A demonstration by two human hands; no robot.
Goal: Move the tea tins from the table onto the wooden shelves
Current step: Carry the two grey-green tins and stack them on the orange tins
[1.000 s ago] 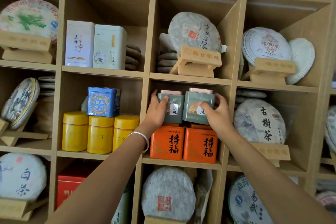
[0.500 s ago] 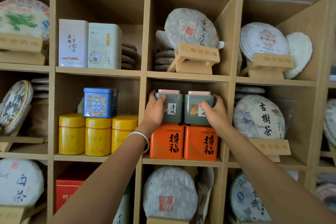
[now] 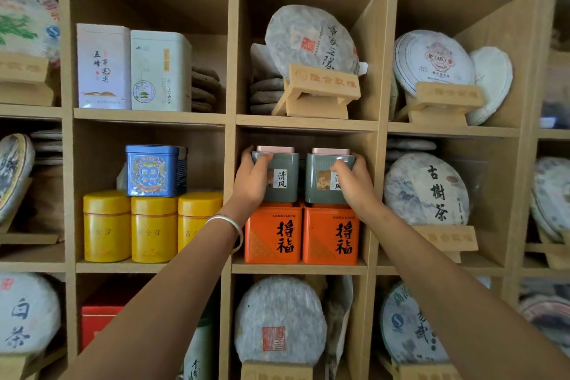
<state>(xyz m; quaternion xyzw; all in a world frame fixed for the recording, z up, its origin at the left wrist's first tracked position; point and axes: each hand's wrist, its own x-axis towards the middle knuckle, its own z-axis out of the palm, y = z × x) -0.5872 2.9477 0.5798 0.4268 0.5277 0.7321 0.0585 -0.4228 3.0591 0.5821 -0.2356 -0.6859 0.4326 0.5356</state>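
Note:
Two grey-green tea tins with pink lids stand side by side in a middle compartment of the wooden shelves (image 3: 305, 122), each resting on an orange tin. My left hand (image 3: 251, 182) grips the left grey-green tin (image 3: 283, 179) at its left side and front. My right hand (image 3: 354, 182) grips the right grey-green tin (image 3: 320, 177) at its right side and front. Below them are the left orange tin (image 3: 273, 233) and the right orange tin (image 3: 331, 234). The tops of the pink lids sit close under the shelf board above.
In the compartment to the left, a blue tin (image 3: 152, 170) rests on three yellow round tins (image 3: 152, 228); two white tins (image 3: 132, 68) stand above. Wrapped round tea cakes on wooden stands (image 3: 320, 86) fill the neighbouring compartments. A red box (image 3: 97, 322) sits at lower left.
Both hands have pushed the two grey-green tins deeper into the compartment, settling them squarely onto the orange tins. The view has shifted slightly closer to the shelves.

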